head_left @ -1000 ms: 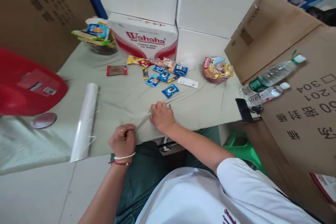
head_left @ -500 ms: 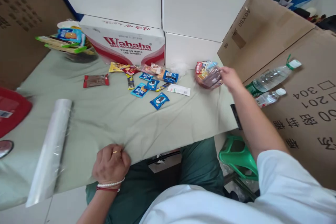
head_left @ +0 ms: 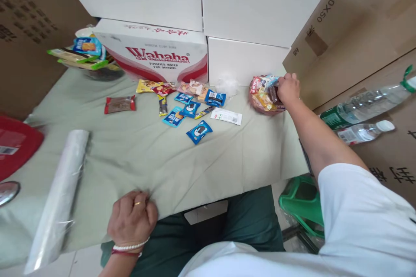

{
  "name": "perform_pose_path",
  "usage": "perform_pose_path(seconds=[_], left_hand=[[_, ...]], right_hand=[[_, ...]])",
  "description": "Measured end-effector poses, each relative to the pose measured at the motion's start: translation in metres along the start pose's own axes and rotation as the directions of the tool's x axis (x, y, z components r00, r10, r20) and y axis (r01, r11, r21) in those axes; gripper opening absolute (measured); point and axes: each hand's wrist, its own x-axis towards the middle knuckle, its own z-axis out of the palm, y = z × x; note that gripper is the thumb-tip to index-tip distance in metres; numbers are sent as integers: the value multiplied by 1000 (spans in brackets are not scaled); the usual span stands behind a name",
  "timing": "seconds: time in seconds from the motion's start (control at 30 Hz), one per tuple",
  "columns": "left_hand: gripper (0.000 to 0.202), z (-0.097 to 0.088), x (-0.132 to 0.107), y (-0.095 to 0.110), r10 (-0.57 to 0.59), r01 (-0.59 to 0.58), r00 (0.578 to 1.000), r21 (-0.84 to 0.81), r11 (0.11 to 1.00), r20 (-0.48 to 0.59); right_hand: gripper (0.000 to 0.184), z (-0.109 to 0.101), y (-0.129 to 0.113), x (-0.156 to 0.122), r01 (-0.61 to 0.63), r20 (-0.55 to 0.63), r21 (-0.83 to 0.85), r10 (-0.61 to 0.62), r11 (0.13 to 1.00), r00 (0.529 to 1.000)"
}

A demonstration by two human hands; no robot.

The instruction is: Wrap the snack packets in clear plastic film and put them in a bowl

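Round, colourful, film-wrapped snack bundle [head_left: 264, 97]; resting far right.

Red tray [head_left: 16, 147] cut by left edge; fingers [head_left: 138, 205] of left hand [head_left: 131, 220] curl, tips hidden.

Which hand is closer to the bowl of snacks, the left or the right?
Right. The right hand is at the snack bowl's right side, touching it. The left hand is far away, curled at the table's near edge.
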Motion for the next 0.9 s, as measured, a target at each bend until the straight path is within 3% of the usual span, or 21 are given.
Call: perform_pose_path(seconds=[0.07,0.13,0.2,0.33,0.43,0.53,0.63,0.7,0.83,0.9], left_hand=[[11,0,0,0,3,-3,1000,5,1000,-7],[10,0,1,1,0,0,1000,-4,1000,-4],[9,0,1,1,-11,12,1000,-21,1000,5],[7,-1,2,2,0,0,1000,-20,1000,-5],[7,-2,3,3,13,-13,1000,-23,1000,-10],[8,-2,3,3,-18,19,1000,-50,999,20],[7,0,1,4,-68,75,995,-94,993,70],[7,1,0,3,-95,104,992,-117,988,83],[5,3,3,4,-153,165,985,-166,972,80],[6,1,7,7,-229,243,970,-238,940,84]], right_hand=[[29,-5,-15,0,-23,-67,-122,15,992,998],[26,-6,-43,2,-21,-55,-199,10,980,998],[29,2,-79,5,50,80,-217,-33,975,996],[31,42,-138,6,236,362,-231,-142,944,921],[35,71,-154,4,292,401,-253,-175,922,899],[31,80,-153,3,252,367,-253,-149,934,918],[30,68,-147,2,101,179,-146,-74,984,981],[26,52,-144,2,10,80,-30,-8,1000,997],[8,16,-146,-11,-150,131,172,128,974,983],[12,-1,-155,-31,-288,211,392,220,874,952]])
